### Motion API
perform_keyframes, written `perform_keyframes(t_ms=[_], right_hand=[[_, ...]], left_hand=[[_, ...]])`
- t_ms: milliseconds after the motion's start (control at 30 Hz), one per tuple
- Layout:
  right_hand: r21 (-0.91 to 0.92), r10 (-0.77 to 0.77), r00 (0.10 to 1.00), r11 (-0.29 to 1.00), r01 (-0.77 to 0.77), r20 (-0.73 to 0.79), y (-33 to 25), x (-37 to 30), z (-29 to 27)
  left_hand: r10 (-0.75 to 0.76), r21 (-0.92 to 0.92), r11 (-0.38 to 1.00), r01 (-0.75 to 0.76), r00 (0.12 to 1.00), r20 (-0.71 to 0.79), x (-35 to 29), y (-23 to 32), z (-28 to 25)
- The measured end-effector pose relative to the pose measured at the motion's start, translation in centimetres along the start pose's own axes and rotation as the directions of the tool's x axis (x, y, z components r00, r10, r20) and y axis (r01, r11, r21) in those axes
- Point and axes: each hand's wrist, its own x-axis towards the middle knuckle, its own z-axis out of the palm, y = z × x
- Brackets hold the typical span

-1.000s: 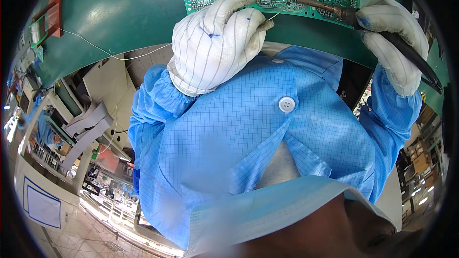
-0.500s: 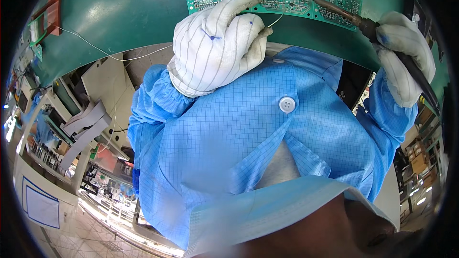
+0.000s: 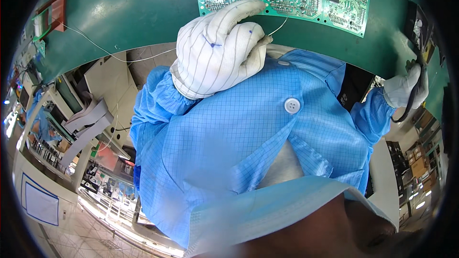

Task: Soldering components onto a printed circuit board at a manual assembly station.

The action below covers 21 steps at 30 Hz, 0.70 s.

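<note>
A green panel of circuit boards, with dark chips and many solder points, lies at the far side of the green work surface. My left hand, in a white striped glove, is closed around thin solder wire. The wire's free end sticks out from the fingers just below the panel's near edge. Far to the right, my gloved right hand grips a soldering iron by its dark handle. The iron points away from me beside dark objects at the table's right edge; its tip is hard to make out.
A reddish-brown holder with a wire spool stands at the far left. Its wire runs slack over the green mat to my left hand. A black object with metallic contents sits at the far right.
My right hand has carried the soldering iron off the panel to the far right edge. My left hand stays nearly in place with the wire. The whole view has shifted slightly.
</note>
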Motion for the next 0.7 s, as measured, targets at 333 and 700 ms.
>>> perform_keyframes(t_ms=[333,700], right_hand=[[0.32,0.056,0.992,0.943,-0.09,0.113,-5.9,0.2,2.0],[0.353,0.159,0.97,0.91,-0.217,0.186,-6.8,-1.5,3.1]], left_hand=[[-0.057,0.004,0.998,0.057,0.998,0.04,0.3,0.0,-1.0],[-0.035,0.099,0.994,0.038,0.999,-0.03,0.5,-0.6,-1.1]])
